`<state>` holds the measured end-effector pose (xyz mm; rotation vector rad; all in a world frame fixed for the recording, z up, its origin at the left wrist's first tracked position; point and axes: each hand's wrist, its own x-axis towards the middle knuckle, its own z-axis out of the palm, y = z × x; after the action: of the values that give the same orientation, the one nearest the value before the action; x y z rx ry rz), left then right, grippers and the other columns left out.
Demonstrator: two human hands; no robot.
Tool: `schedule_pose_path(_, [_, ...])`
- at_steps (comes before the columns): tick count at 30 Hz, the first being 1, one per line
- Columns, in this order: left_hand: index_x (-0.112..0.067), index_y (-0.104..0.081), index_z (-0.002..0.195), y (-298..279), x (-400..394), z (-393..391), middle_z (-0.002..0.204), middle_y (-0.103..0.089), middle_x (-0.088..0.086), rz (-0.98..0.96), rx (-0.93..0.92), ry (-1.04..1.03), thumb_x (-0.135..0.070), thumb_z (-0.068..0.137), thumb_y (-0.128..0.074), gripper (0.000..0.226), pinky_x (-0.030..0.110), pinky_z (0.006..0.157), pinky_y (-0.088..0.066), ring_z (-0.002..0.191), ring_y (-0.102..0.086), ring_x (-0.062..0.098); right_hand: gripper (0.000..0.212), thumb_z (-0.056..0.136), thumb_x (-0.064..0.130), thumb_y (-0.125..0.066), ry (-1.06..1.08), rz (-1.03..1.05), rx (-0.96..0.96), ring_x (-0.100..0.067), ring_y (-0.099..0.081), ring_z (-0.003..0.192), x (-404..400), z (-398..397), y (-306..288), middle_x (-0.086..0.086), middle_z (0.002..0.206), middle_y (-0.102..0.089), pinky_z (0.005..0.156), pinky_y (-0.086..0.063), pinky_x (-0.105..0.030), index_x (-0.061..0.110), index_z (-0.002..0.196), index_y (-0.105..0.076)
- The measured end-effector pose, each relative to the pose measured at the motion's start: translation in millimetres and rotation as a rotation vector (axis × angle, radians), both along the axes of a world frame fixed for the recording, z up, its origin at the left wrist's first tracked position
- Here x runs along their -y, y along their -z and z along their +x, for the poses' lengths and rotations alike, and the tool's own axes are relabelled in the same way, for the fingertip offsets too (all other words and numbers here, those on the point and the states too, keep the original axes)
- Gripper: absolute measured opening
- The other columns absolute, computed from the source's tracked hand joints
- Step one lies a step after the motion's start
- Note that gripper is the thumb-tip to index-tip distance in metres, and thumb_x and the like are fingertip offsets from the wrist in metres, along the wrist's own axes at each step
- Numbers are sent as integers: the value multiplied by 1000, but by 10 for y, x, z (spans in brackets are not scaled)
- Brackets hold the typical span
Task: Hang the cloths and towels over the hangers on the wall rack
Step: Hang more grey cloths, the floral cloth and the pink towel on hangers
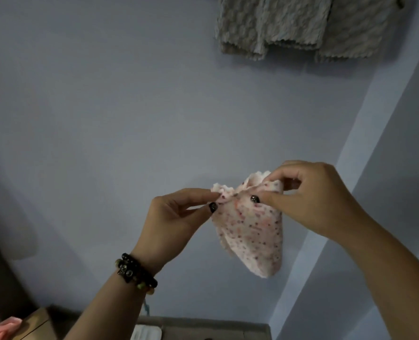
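Observation:
A small pink cloth with dark and red dots (252, 231) hangs in front of the blue wall. My left hand (176, 217) pinches its upper left edge between thumb and fingers. My right hand (311, 195) pinches the upper right edge, with the top of the cloth bunched between the two hands. High on the wall, grey textured towels (296, 23) hang with scalloped lower edges; whatever carries them lies above the frame.
A wall corner (338, 168) runs down on the right. At the bottom are a brown wooden surface (35, 325), a pink cloth (0, 330) at the far left and a grey ledge (215, 327) with a white object (147, 333).

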<state>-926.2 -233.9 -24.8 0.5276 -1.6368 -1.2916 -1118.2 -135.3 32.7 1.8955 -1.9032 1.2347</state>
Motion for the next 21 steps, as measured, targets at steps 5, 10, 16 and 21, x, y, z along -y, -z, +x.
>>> schedule_pose_path(5, [-9,-76,81,-215,39,-22,84,-76,6,122,-198,22,-11,67,-75,14,19,75,-55,85,-73,16,16,66,20,-85,20,-113,-121,-9,-61,69,-33,25,-248,13,70,-64,63,-49,-17,15,77,-76])
schedule_pose_path(10, [-10,-74,81,-291,174,-95,85,-76,9,147,-173,15,-8,66,-79,16,26,77,-57,83,-72,22,23,62,19,-88,145,-114,28,-6,-60,65,80,44,-231,18,70,-64,58,-47,-14,17,76,-71])
schedule_pose_path(16, [-13,-68,107,-359,428,-89,91,-72,14,72,-21,49,-5,81,-72,28,26,81,-57,84,-71,19,37,63,27,-87,154,156,256,-7,-41,49,153,83,-380,4,58,-47,49,-33,-14,16,95,-71])
schedule_pose_path(21, [-9,-73,97,-425,647,-45,93,-75,6,-27,104,143,-6,89,-64,12,20,78,-54,89,-71,14,43,65,25,-87,169,260,303,-8,-26,41,284,198,-488,8,44,-33,41,-21,-17,0,53,-53])
